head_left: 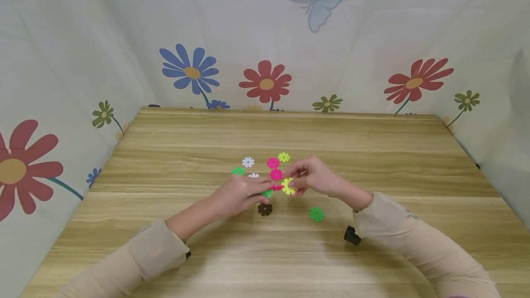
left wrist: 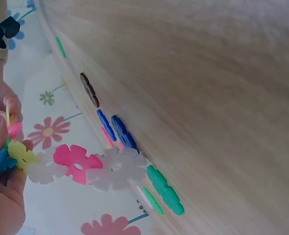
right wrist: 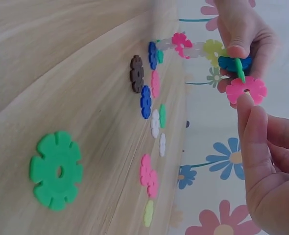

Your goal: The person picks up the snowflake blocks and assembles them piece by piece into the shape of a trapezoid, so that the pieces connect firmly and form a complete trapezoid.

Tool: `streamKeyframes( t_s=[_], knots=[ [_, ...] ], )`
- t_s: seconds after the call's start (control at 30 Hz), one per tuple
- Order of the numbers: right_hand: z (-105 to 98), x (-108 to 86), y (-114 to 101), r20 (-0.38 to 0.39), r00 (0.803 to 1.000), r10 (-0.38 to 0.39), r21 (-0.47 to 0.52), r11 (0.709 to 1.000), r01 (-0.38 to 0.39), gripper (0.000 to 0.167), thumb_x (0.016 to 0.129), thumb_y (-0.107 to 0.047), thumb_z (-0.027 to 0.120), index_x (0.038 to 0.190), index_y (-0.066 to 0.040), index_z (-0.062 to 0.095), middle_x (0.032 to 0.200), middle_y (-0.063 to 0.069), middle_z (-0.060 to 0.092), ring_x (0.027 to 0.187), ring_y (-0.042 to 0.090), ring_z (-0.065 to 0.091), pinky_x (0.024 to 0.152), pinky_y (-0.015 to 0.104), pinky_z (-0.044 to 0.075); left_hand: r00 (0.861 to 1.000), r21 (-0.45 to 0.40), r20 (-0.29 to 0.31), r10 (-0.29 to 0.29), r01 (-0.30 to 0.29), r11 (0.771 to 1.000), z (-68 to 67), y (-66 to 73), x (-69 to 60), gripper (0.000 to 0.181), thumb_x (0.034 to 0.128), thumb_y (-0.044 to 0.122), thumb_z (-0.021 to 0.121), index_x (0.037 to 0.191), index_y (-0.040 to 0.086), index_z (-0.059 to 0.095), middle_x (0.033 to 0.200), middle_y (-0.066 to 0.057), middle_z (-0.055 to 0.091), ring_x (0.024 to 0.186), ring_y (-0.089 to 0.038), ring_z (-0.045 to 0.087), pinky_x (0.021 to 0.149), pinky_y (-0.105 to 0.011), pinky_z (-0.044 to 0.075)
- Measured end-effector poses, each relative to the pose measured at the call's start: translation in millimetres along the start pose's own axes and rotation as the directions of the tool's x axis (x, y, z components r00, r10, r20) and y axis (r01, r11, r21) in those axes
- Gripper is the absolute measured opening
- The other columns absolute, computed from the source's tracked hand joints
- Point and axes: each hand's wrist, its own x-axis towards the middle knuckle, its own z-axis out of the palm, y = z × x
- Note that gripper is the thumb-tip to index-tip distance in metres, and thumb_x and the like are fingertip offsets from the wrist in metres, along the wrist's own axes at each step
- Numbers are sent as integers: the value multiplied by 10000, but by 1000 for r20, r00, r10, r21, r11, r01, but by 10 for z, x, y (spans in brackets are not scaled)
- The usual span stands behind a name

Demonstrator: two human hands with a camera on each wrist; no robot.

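Observation:
My left hand (head_left: 238, 194) grips a chain of slotted plastic flower discs above the table. In the left wrist view the chain shows a blue disc (left wrist: 5, 159), a yellow disc (left wrist: 23, 155), a pink disc (left wrist: 66, 159) and whitish discs, one being (left wrist: 122, 174). A green disc (right wrist: 239, 71) and another pink disc (right wrist: 254, 89) are at the end between the hands. My right hand (head_left: 312, 178) pinches a yellow disc (head_left: 287, 186) against or close to that pink disc; its fingers hide the contact.
Loose discs lie on the wooden table (head_left: 290, 261): a green one (head_left: 316, 214) nearest the right sleeve, a brown one (head_left: 265, 209), blue ones including (right wrist: 145, 102), a white one (head_left: 248, 162), pink ones including (head_left: 273, 163), and a yellow one (head_left: 283, 157). A flowered cloth (head_left: 356, 59) hangs behind.

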Motion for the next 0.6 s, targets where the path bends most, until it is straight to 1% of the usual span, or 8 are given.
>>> streamKeyframes(
  t_s=[0.03, 0.13, 0.17, 0.27, 0.37, 0.5, 0.6],
  knots=[
    [3, -3, -10, 1, 1000, 6, 5, 1000, -6, 194, 808, 55, 550, 988, 113, 593, 768, 122, 607, 578, 165, 626, 595, 441, 525, 1000, 11, -6, 11, -10, 1000, 1, 5, 2, 371, 781, 239, 642, 1083, 24, 625, 1096, -118, 613, 959, -162, 617, 758, -174, 490],
    [19, -8, -31, 1, 1000, 18, 16, 1000, -18, 191, 802, 67, 547, 980, 112, 598, 760, 109, 606, 575, 187, 628, 585, 429, 528, 999, 56, -19, 47, -46, 997, 3, 17, 9, 361, 786, 255, 634, 1066, 27, 635, 1083, -118, 618, 913, -157, 635, 733, -159, 493],
    [25, -7, -33, -1, 1000, 20, 20, 1000, -20, 190, 800, 72, 546, 977, 114, 599, 758, 105, 605, 573, 191, 627, 575, 409, 532, 998, 67, -20, 56, -54, 996, 5, 18, 11, 361, 787, 257, 633, 1064, 25, 636, 1081, -119, 620, 899, -157, 640, 726, -156, 494],
    [43, -1, -30, -11, 1000, 23, 32, 999, -23, 192, 794, 81, 548, 975, 122, 598, 753, 94, 601, 574, 197, 626, 559, 356, 538, 998, 75, -10, 56, -56, 996, 10, 20, 16, 366, 784, 250, 638, 1074, 27, 631, 1085, -116, 622, 893, -154, 643, 726, -150, 493],
    [50, 8, -20, -21, 999, 31, 47, 998, -30, 195, 793, 79, 553, 977, 128, 597, 749, 87, 600, 578, 206, 627, 567, 362, 538, 1000, 40, 12, 21, -21, 999, 15, 12, 16, 384, 764, 213, 665, 1099, 32, 619, 1096, -103, 623, 941, -155, 629, 758, -170, 493],
    [40, 15, -10, -21, 998, 53, 70, 996, -52, 216, 806, 60, 553, 1006, 135, 584, 754, 86, 611, 571, 168, 620, 591, 380, 538, 997, -6, 37, -62, 62, 998, 19, -4, 20, 407, 763, 213, 676, 1133, 59, 604, 1104, -69, 628, 999, -144, 604, 803, -195, 486],
    [28, 21, -9, -24, 997, 70, 91, 994, -67, 243, 816, 39, 554, 1039, 133, 570, 776, 80, 624, 576, 121, 608, 588, 330, 541, 994, -12, 30, -105, 105, 994, 19, -14, 33, 412, 776, 245, 669, 1142, 70, 598, 1099, -56, 632, 999, -134, 603, 814, -212, 487]
  ],
)
